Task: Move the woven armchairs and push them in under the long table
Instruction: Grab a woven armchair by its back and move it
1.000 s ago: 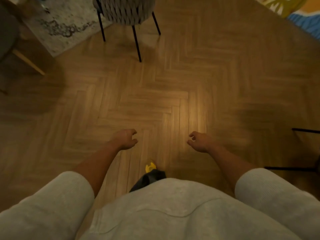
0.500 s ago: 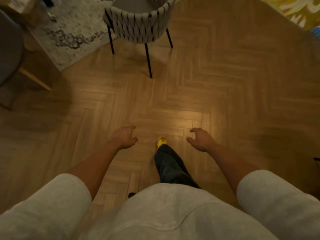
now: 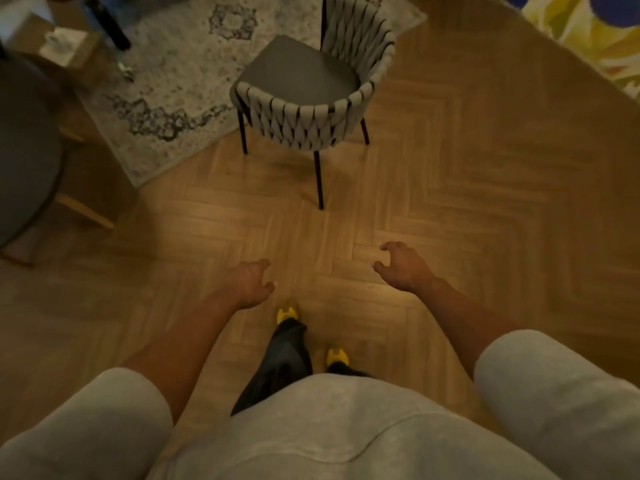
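Woven armchair (image 3: 308, 109) stands where patterned rug (image 3: 180, 81) meets herringbone floor (image 3: 450, 202).

- A woven armchair (image 3: 304, 126) stands at the near edge of a pale patterned rug (image 3: 173, 91), its curved back turned toward the person and its near black legs on the wooden floor (image 3: 467, 202).
- The left hand (image 3: 249, 284) and right hand (image 3: 405, 266) reach forward over the floor, well apart from the armchair, with fingers loosely curled and holding nothing.
- Grey sleeves (image 3: 554, 393) are pushed up the forearms.
- Two yellow shoes (image 3: 287, 313) show below the hands.
- A dark round seat (image 3: 24, 150) fills the left edge.
- A bright yellow mat (image 3: 588, 39) lies in the floor's far right corner.
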